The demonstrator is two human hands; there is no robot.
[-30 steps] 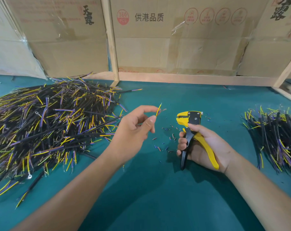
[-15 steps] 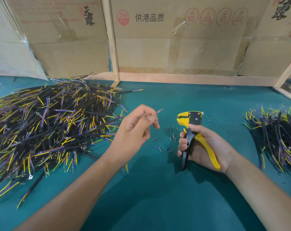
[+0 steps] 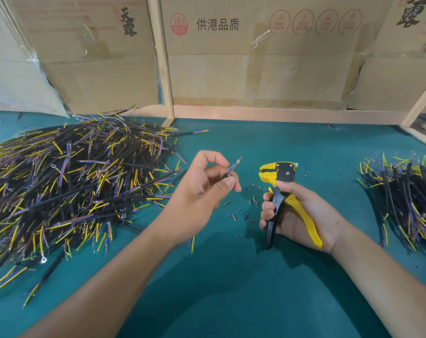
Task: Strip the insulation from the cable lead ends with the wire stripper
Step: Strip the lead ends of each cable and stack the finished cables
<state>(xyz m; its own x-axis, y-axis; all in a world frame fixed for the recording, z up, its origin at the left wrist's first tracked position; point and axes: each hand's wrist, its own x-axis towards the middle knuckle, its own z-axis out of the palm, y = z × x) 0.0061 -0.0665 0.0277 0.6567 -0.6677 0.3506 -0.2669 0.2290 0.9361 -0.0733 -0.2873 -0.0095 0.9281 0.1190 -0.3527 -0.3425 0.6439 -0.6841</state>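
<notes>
The left hand [image 3: 202,191] pinches a cable [image 3: 231,168] between thumb and fingers, its bare lead end pointing up and right, just short of the wire stripper [image 3: 283,189]. The right hand [image 3: 302,213] grasps the stripper's handles, head upright above the green table [image 3: 231,276]. Snipped insulation bits [image 3: 246,208] lie between the hands. A big cable pile [image 3: 73,186] lies left, a smaller pile [image 3: 406,198] right.

Left grip [image 3: 202,189] pinched, right grip [image 3: 302,215] curled.

Workshop bench: cable piles [image 3: 73,181], cartons [image 3: 255,57]
</notes>
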